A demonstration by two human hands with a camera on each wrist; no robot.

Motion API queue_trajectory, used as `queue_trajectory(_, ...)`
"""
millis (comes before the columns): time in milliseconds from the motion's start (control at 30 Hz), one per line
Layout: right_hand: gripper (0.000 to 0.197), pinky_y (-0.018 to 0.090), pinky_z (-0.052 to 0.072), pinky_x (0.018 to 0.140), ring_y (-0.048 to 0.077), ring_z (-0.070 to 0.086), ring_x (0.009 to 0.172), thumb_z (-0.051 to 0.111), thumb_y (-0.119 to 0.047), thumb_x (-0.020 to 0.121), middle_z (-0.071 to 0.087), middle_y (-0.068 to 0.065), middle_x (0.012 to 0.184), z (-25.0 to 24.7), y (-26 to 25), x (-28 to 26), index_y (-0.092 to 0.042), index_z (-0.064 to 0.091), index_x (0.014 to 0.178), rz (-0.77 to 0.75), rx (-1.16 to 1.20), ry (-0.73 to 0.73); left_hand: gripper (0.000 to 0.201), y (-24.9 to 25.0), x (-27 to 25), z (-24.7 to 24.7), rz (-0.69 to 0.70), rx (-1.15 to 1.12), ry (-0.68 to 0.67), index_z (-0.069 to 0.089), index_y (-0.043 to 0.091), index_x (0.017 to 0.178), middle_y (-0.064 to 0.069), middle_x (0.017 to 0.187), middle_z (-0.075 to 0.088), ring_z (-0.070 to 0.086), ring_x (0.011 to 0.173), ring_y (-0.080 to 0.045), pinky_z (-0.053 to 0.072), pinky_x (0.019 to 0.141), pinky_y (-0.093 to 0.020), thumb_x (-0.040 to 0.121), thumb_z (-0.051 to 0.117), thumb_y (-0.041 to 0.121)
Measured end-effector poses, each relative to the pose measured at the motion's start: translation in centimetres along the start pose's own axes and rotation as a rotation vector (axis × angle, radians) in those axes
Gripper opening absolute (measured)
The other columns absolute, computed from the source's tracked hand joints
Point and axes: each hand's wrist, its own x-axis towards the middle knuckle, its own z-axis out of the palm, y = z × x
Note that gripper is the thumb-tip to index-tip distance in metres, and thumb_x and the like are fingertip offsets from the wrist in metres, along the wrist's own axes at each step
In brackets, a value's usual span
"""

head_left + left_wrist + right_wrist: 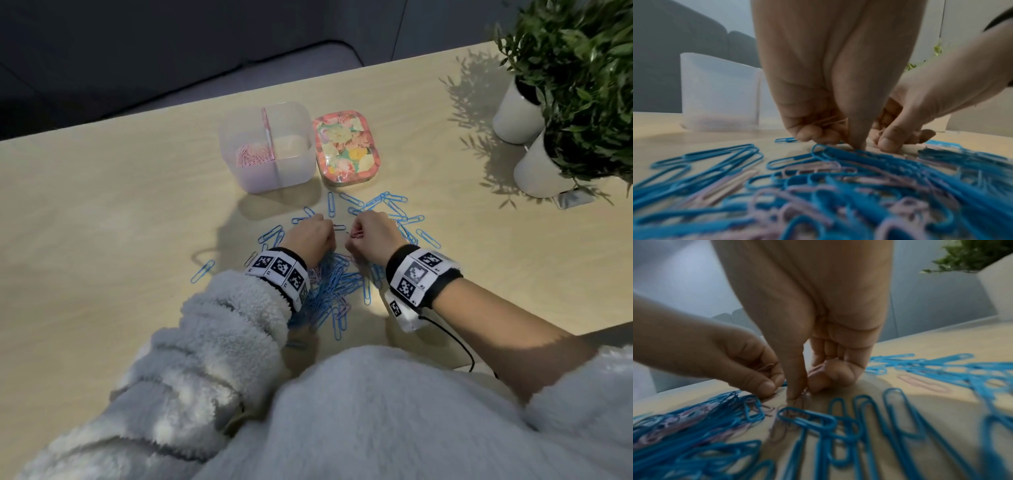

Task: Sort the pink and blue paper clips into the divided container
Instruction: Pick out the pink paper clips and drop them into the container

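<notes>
Both hands are working at the middle of the head view, fingers curled down onto a wooden table (102,212). The left hand (310,238) is holding a few pink paper clips (828,121) tucked in its curled fingers, its thumb tip pressing down at the edge of the pile. The right hand (371,238) is also curling around pink clips, visible against its palm, while its thumb and forefinger are pinching at a pink clip on the table surface (804,394).

Blue paper clips (337,281) are lying heaped with a few pink ones between and below the wrists, and more blue ones are lying scattered above and to the right of the hands.

The divided container (298,171), a frosted translucent plastic tub, is standing above the hands, centre of the frame. Its left compartment is holding a heap of pink clips (253,156); the right compartment is showing none that I can make out. Just to its right, a floral tin (346,147) in pinks and yellows is sitting; no writing is readable on it.

Both wrists are wearing black bands carrying square black-and-white coded markers (416,272); tiny labels beside them are too small to read. Two potted plants in white pots (517,114) are standing at the upper right. Fluffy white sleeves (222,335) are filling the lower frame.
</notes>
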Motion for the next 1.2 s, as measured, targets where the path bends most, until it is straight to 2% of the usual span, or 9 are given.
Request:
queue_trajectory(100, 0.013, 0.034, 0.046, 0.073, 0.033, 0.062, 0.089, 0.057, -0.011, 0.082, 0.067, 0.017, 0.09, 0.2, -0.4, 0.2, -0.011, 0.054, 0.07, 0.013, -0.05, -0.079, 0.022, -0.3, -0.3, 0.1, 0.008, -0.035, 0.021, 0.056, 0.004, 0.103, -0.015, 0.109, 0.056, 0.055, 0.101, -0.031, 0.042, 0.084, -0.04, 0.088, 0.057, 0.021)
queue_trajectory(200, 0.027, 0.03, 0.039, 0.063, 0.025, 0.053, 0.069, 0.053, -0.012, 0.085, 0.056, 0.013, 0.072, -0.7, 0.2, 0.4, -0.012, 0.044, 0.06, -0.031, -0.005, -0.149, 0.019, 0.0, -0.3, 0.1, 0.025, 0.017, 0.003, 0.058, 0.005, 0.101, -0.014, 0.107, 0.056, 0.056, 0.1, -0.031, 0.043, 0.081, -0.04, 0.088, 0.055, 0.018)
queue_trajectory(333, 0.024, 0.02, 0.035, 0.041, 0.006, 0.046, 0.036, 0.049, 0.001, 0.087, 0.053, 0.009, 0.056, -2.5, 2.0, 0.0, -0.009, 0.05, 0.064, 0.035, 0.564, -0.22, 0.018, -0.2, -0.4, 0.1, -0.017, -0.089, -0.012, 0.057, 0.002, 0.1, -0.016, 0.11, 0.055, 0.054, 0.102, -0.03, 0.04, 0.085, -0.036, 0.089, 0.054, 0.015)
queue_trajectory(467, 0.022, 0.017, 0.04, 0.036, 0.01, 0.054, 0.038, 0.041, 0.008, 0.089, 0.058, 0.005, 0.058, -3.1, 3.5, -0.7, -0.009, 0.053, 0.082, 0.167, 1.047, -0.17, 0.016, -0.9, -0.9, -0.7, -0.052, -0.254, 0.045, 0.055, 0.002, 0.098, -0.011, 0.101, 0.063, 0.056, 0.09, -0.024, 0.039, 0.076, -0.027, 0.092, 0.051, 0.016)
queue_trajectory(633, 0.028, 0.021, 0.026, 0.039, 0.007, 0.035, 0.033, 0.057, -0.014, 0.089, 0.045, 0.0, 0.045, -2.0, 4.0, -1.8, -0.014, 0.048, 0.062, 0.081, 0.763, -0.187, 0.02, -0.5, -0.7, -1.8, -0.202, -0.697, 0.04, 0.053, 0.006, 0.109, 0.003, 0.075, 0.051, 0.048, 0.063, -0.005, 0.038, 0.05, -0.009, 0.096, 0.037, 0.007)
queue_trajectory(800, 0.018, 0.029, 0.037, 0.06, 0.016, 0.048, 0.061, 0.075, -0.03, 0.07, 0.046, -0.008, 0.058, -0.7, 4.0, -2.4, -0.023, 0.058, 0.073, -0.106, 0.024, -0.133, 0.014, 0.8, -0.3, -0.6, -0.171, -0.578, -0.069, 0.058, 0.012, 0.09, 0.001, 0.082, 0.059, 0.051, 0.072, -0.014, 0.039, 0.067, -0.027, 0.092, 0.051, 0.024)
queue_trajectory(1000, 0.023, 0.032, 0.04, 0.062, 0.005, 0.047, 0.047, 0.07, -0.018, 0.078, 0.049, -0.006, 0.054, -1.7, 5.8, -2.3, -0.024, 0.052, 0.064, -0.017, 0.224, -0.107, 0.021, -0.4, -1.1, 0.0, -0.069, -0.252, -0.152, 0.061, 0.01, 0.09, -0.006, 0.095, 0.066, 0.061, 0.091, -0.023, 0.048, 0.08, -0.031, 0.076, 0.073, 0.021)
queue_trajectory(1100, 0.009, 0.033, 0.044, 0.07, 0.021, 0.052, 0.064, 0.067, -0.019, 0.078, 0.051, -0.004, 0.06, -1.9, 5.7, -2.7, -0.021, 0.06, 0.083, 0.023, 0.135, 0.019, 0.024, -0.9, -1.4, -0.4, -0.089, -0.291, -0.153, 0.062, 0.012, 0.092, 0.0, 0.09, 0.06, 0.059, 0.089, -0.02, 0.046, 0.077, -0.029, 0.075, 0.074, 0.024)
queue_trajectory(1200, 0.012, 0.028, 0.037, 0.066, 0.021, 0.053, 0.073, 0.069, -0.031, 0.074, 0.057, -0.002, 0.071, -1.6, 4.1, -3.2, -0.025, 0.06, 0.08, 0.007, 0.017, 0.028, 0.022, -0.1, -0.9, -0.5, -0.056, -0.229, -0.069, 0.063, 0.015, 0.095, -0.005, 0.099, 0.064, 0.059, 0.093, -0.022, 0.047, 0.079, -0.032, 0.078, 0.07, 0.026)
